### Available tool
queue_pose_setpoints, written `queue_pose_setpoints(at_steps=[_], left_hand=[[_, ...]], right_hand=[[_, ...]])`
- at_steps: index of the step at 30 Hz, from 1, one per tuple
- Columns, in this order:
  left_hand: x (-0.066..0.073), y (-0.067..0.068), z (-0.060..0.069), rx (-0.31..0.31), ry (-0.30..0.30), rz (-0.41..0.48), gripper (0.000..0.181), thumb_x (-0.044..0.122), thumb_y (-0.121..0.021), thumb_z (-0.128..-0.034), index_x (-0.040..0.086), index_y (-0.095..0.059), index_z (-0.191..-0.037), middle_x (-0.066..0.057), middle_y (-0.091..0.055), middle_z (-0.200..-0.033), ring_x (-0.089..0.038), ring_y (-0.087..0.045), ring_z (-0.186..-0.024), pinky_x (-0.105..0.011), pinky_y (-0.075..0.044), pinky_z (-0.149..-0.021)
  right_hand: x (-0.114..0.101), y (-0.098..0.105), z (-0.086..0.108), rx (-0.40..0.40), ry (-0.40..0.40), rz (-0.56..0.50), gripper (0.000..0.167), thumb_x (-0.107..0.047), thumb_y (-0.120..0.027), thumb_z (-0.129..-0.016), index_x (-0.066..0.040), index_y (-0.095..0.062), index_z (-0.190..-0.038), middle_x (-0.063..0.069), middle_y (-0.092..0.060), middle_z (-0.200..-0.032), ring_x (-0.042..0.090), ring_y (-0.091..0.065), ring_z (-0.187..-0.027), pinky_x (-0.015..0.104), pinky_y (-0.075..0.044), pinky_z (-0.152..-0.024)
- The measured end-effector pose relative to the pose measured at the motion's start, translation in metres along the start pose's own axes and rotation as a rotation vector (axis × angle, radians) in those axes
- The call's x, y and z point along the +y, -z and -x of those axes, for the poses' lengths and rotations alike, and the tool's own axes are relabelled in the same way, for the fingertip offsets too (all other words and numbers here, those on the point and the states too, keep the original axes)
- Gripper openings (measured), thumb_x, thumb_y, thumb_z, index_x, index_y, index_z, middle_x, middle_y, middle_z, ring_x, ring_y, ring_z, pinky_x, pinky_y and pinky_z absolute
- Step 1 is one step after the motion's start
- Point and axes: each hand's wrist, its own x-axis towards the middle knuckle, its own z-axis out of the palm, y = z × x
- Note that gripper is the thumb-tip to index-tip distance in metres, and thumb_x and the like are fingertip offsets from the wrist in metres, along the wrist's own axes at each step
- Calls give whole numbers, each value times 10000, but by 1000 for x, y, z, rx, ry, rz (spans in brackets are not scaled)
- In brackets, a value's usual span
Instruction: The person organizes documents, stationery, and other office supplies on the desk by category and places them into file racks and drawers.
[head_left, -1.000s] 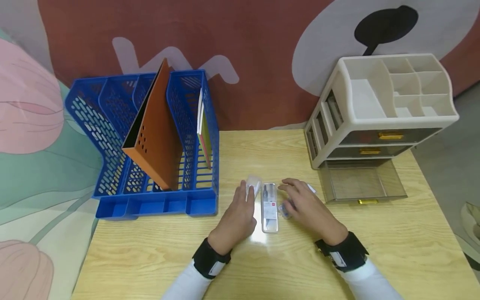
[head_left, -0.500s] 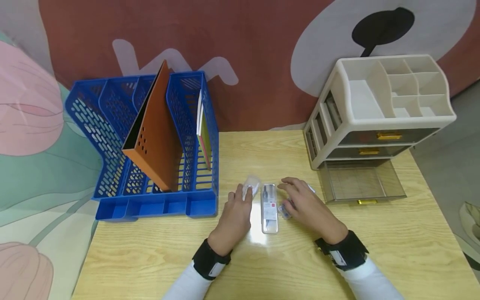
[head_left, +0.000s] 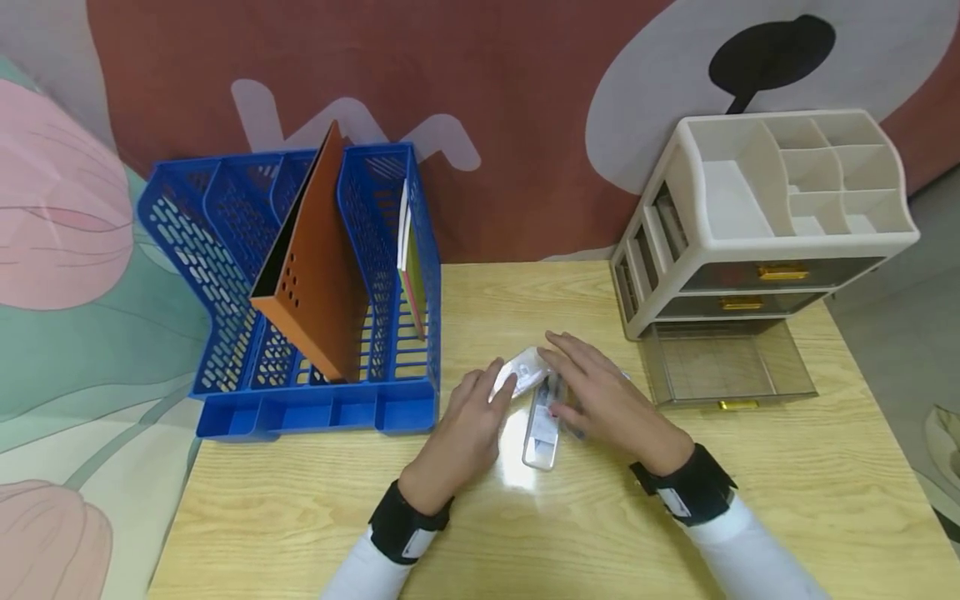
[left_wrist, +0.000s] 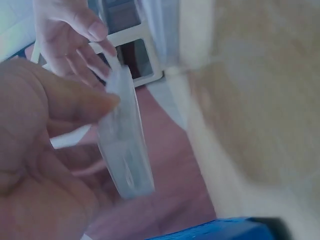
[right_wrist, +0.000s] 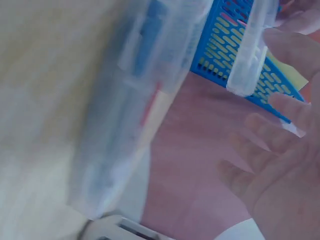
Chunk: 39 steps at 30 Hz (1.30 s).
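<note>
My left hand (head_left: 459,435) pinches a small whitish, see-through plastic case (head_left: 521,372) between thumb and fingers, raised off the table in the left wrist view. Close to the far end of that case is my right hand (head_left: 603,402), its fingers extended and apart in the right wrist view, with nothing gripped. Below the hands lies a long clear plastic box (head_left: 541,440) with a pale label and a dark slim tool inside, perhaps a drawing compass. The right hand covers part of it. A small clear item beside it is mostly hidden under that hand.
At the left stands a blue file rack (head_left: 315,407) holding an orange folder (head_left: 322,283) and thin booklets (head_left: 411,262). A white desktop organizer (head_left: 693,242) is at the right, its lowest clear drawer (head_left: 727,362) pulled out. The wooden table (head_left: 525,542) runs beneath everything.
My left hand has picked up the whitish case and carried it rightward. My right hand has shifted slightly left and up toward it, now overlapping the long box, which appears slightly tilted.
</note>
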Motion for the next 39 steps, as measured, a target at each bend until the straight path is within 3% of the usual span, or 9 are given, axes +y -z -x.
queue_pose_setpoints(at_steps=[4, 10, 13, 18, 24, 28, 31, 39], left_hand=[[-1, 7, -1, -2, -109, 36, 498, 17, -658, -943, 63, -602, -1436, -208, -502, -1534, -325, -554, -1309, -424, -521, -1085], [0, 11, -3, 21, -221, 139, 559, -16, -629, -934, 57, -551, -1482, -238, -518, -1497, -357, -538, -1357, -461, -497, -1117], [0, 10, -4, 55, -245, 173, 519, -25, -620, -936, 53, -584, -1448, -235, -556, -1431, -343, -559, -1328, -457, -523, -1084], [-1, 9, -5, 104, -277, 182, 393, 4, -611, -955, 74, -661, -1338, -192, -584, -1363, -302, -613, -1248, -419, -541, -1061], [-6, 15, -5, 151, -254, 147, 357, 77, -723, -919, 107, -686, -1273, -166, -576, -1435, -348, -517, -1404, -535, -429, -1171], [-12, 20, -3, 158, -206, 148, 442, 134, -777, -899, 96, -658, -1324, -178, -509, -1532, -375, -454, -1461, -537, -395, -1196], [-18, 21, -1, 161, -176, 129, 513, 188, -784, -903, 90, -629, -1382, -186, -468, -1573, -380, -427, -1480, -544, -389, -1199], [-28, 19, 9, 120, -135, 46, 616, 326, -726, -941, 100, -552, -1487, -195, -393, -1631, -372, -350, -1531, -560, -346, -1221]], right_hand=[[-2, 7, -8, 26, 93, 8, 759, -254, -901, -799, -69, -547, -1445, 163, -454, -1590, 398, -420, -1472, 577, -341, -1213], [-3, 10, -10, 35, 242, -42, 440, -187, -866, -835, -92, -638, -1198, 143, -623, -1395, 311, -584, -1312, 481, -520, -1081], [-3, 10, -6, 7, 252, -70, 396, -168, -828, -873, -119, -634, -1215, 91, -642, -1347, 247, -606, -1256, 404, -564, -1017], [-3, 11, 0, -13, 247, -50, 460, -173, -797, -900, -167, -637, -1331, 43, -647, -1297, 223, -606, -1206, 393, -568, -975], [-3, 18, 7, 52, 214, 50, 592, -183, -856, -815, -255, -668, -1372, 125, -671, -1256, 295, -634, -1122, 464, -573, -894], [0, 29, 14, 134, 187, 66, 368, -387, -628, -1020, -236, -697, -1348, 156, -677, -1234, 314, -633, -1100, 475, -583, -883], [2, 39, 20, 187, 175, 81, 507, -489, -362, -1082, -216, -700, -1343, 169, -676, -1217, 329, -633, -1086, 487, -589, -862], [12, 72, 41, 203, 88, 159, 546, -503, -335, -1085, -185, -696, -1344, 201, -661, -1222, 372, -625, -1040, 507, -579, -774]])
